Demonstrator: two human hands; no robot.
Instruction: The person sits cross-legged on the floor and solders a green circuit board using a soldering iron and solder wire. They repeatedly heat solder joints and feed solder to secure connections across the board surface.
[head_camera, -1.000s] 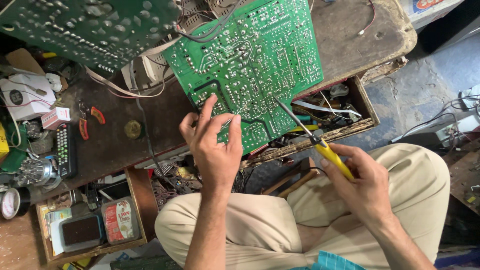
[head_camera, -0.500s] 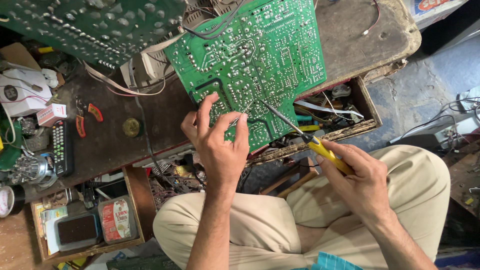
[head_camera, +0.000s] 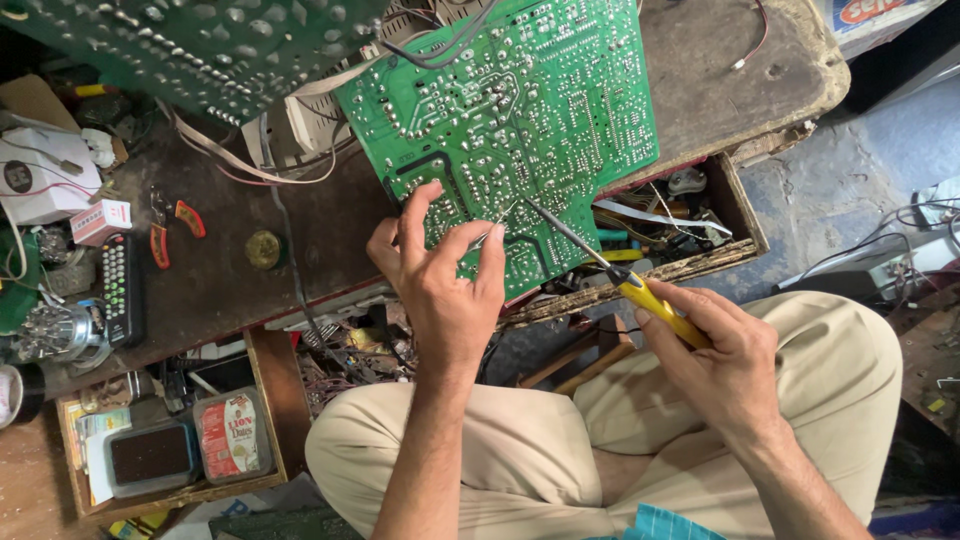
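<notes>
Fingers of the left hand (head_camera: 445, 290) pinch thin solder wire (head_camera: 495, 228) against the green circuit board (head_camera: 510, 130). Right hand (head_camera: 725, 355) grips a yellow-handled soldering iron (head_camera: 610, 270); its tip contact is unclear

Bare forearms, no sleeves — khaki trousers (head_camera: 860, 400) fill the lower frame, a teal checked cloth (head_camera: 665, 525) at the bottom edge.

My worn dark wooden bench (head_camera: 720, 90) carries the green circuit board (head_camera: 520, 130), tilted with its solder side up. Left of it lie a small brass disc (head_camera: 263, 249), red-handled pliers (head_camera: 165, 228), a black remote control (head_camera: 118, 290) and a little white-and-red box (head_camera: 100, 220). An open drawer (head_camera: 745, 215) below holds wires.
</notes>
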